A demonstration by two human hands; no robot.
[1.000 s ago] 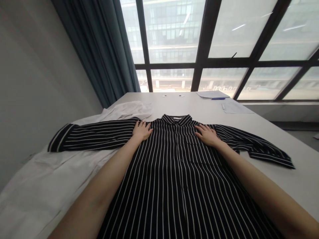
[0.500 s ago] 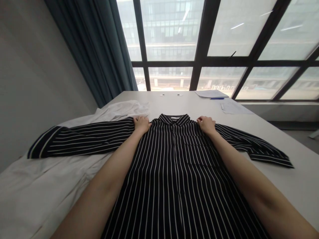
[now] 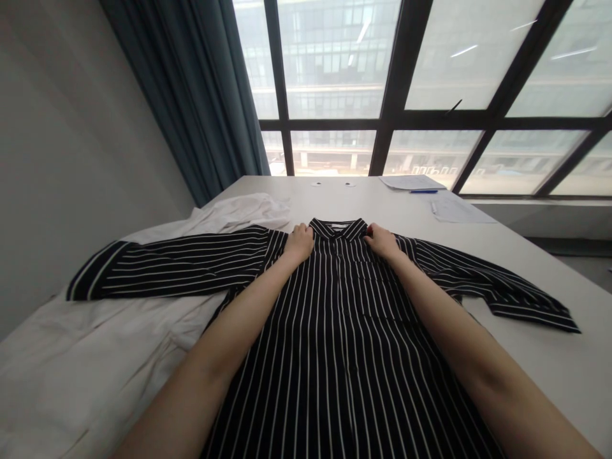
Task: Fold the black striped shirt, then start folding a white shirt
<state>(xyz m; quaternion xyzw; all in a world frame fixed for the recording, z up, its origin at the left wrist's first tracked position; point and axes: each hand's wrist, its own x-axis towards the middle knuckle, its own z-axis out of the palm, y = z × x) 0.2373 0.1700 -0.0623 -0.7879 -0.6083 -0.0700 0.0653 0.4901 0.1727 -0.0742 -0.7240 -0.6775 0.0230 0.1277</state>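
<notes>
A black shirt with white stripes (image 3: 335,331) lies flat and face up on the white table (image 3: 540,255), sleeves spread to both sides. My left hand (image 3: 299,243) rests closed on the shirt just left of the collar (image 3: 338,228). My right hand (image 3: 380,242) sits closed on the shirt just right of the collar. Both sets of fingers are curled into the fabric by the collar points. My forearms stretch over the shirt's front.
A white garment (image 3: 95,357) lies crumpled under and left of the striped shirt. Papers (image 3: 456,209) and a blue pen (image 3: 423,191) lie at the far right of the table. A dark curtain (image 3: 201,95) and large windows stand behind.
Both hands went from lying flat on the shoulders to curled at the shoulder seams, then slid inward to either side of the collar. The left sleeve shifted slightly.
</notes>
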